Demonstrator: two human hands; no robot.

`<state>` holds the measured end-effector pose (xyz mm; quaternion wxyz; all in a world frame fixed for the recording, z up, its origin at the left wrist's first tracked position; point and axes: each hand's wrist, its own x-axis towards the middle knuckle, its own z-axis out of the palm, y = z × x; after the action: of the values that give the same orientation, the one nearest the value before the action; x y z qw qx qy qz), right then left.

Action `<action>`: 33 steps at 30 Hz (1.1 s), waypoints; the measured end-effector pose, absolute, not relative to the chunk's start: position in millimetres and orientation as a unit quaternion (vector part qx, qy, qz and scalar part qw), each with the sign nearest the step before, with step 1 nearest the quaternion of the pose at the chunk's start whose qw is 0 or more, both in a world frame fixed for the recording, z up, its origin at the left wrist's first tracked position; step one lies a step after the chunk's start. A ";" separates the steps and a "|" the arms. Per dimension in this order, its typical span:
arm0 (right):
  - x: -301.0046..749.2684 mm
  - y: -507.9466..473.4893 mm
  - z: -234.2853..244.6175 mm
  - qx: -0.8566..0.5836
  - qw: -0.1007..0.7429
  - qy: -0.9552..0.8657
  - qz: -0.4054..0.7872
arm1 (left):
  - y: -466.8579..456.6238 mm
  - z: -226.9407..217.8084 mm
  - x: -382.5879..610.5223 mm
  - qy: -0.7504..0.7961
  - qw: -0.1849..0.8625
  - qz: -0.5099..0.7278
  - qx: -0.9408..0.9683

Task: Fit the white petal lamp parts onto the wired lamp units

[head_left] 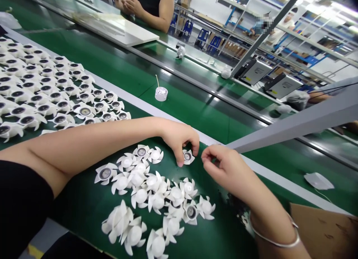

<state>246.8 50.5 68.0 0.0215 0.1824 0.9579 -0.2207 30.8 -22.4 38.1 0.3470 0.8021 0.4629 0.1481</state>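
My left hand (179,139) rests its fingertips on a small white plastic fan impeller (188,157), which lies on the green conveyor belt (156,84) with its dark centre facing up. My right hand (223,166) hangs just right of that impeller, fingers curled together, and I cannot see anything in them. A loose pile of white impellers (151,199) lies below my hands, some domed side up and some showing dark hubs. A larger, neatly packed group of impellers (36,98) covers the belt at the left.
A grey metal beam (293,121) crosses above the belt at the right, and a cardboard sheet (321,233) sits at the lower right. A small white cylindrical part (161,94) stands across the belt. A co-worker's arms (145,5) rest beyond a white board (117,28).
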 end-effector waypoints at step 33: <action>237.1 5.9 46.1 0.034 0.024 0.988 0.148 | -16.1 27.7 34.9 0.479 0.369 0.169 0.779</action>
<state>237.1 5.9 46.1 0.0243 0.0338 0.9881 0.1484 34.9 -16.1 27.7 0.3688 0.7786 0.4787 0.1694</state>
